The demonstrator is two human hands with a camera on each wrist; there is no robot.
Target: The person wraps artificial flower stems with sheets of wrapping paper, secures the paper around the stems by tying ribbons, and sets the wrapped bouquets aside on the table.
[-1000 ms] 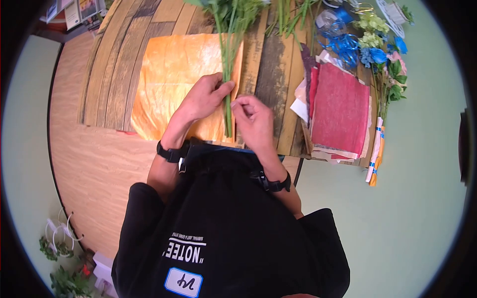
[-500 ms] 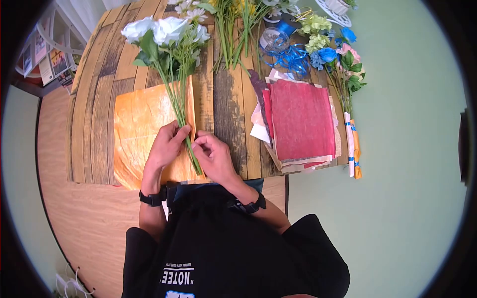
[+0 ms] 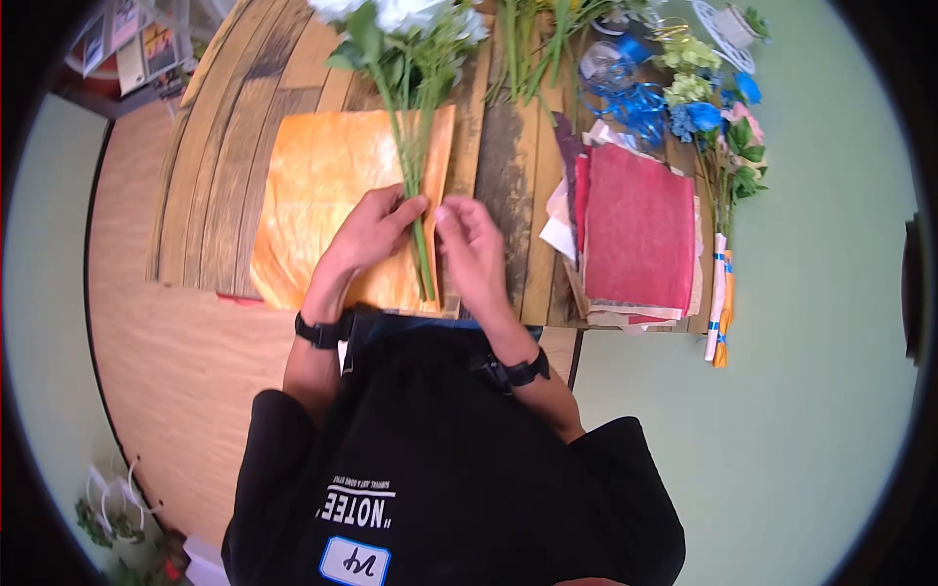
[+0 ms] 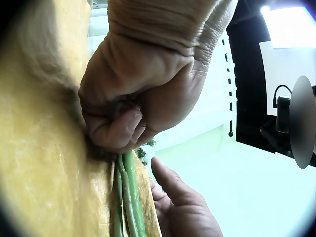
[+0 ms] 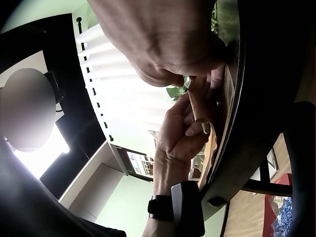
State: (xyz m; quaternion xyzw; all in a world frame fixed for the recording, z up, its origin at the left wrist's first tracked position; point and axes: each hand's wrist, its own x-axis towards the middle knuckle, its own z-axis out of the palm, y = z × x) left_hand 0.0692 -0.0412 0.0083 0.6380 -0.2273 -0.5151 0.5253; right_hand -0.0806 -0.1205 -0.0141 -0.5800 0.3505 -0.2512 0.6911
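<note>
My left hand grips a bundle of green stems and holds it against a sheet of orange wrapping paper. White flowers and green leaves top the bundle, pointing away from me. In the left wrist view the thumb and fingers curl over the stems close to the paper. My right hand is at the paper's right edge, which stands up beside the stems. Its thumb is held apart from the paper, and its fingers are partly hidden behind that edge.
A stack of red and pale paper sheets lies to the right. Beyond are blue ribbon, more cut stems and green hydrangea-like blooms. A wrapped bouquet with blue and pink flowers lies along the wooden table's right end.
The head view swung up and back, shifting everything in it. The left hand keeps its grip on the stems. The right thumb and fingers, close together earlier, now look more spread at the paper's edge.
</note>
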